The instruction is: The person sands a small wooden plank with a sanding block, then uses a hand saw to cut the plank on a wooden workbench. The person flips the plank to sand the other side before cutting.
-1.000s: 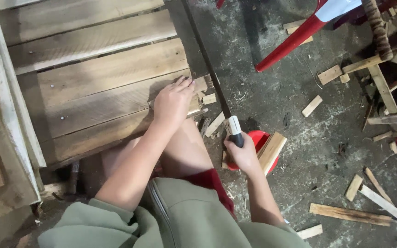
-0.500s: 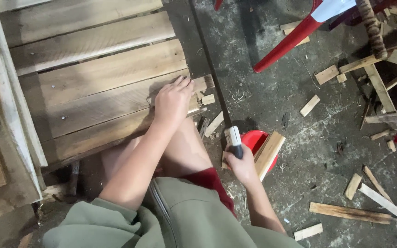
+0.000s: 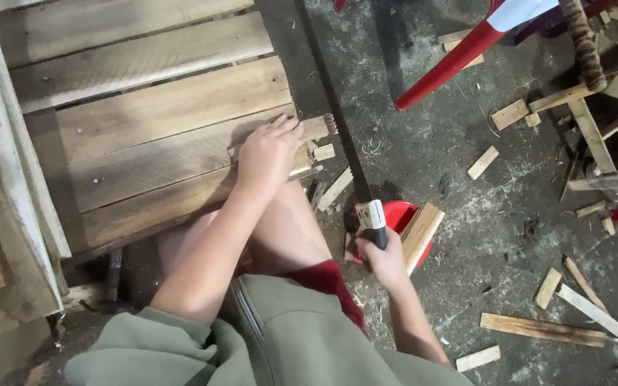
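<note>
My left hand presses flat on the near end of a wooden pallet board, fingers spread by its cut edge. My right hand is shut on the white and black handle of a hand saw. The saw's dark blade runs up and away along the pallet's right edge, its teeth against the protruding board end. My bare knee sits between the two hands, under the pallet edge.
A red plastic stool with a wood block on it stands by my right hand. Several wood offcuts litter the concrete floor. A red chair leg and stacked sticks lie at the upper right.
My right hand has pulled the saw back toward me and slightly lower; the left hand stays pressed on the board.
</note>
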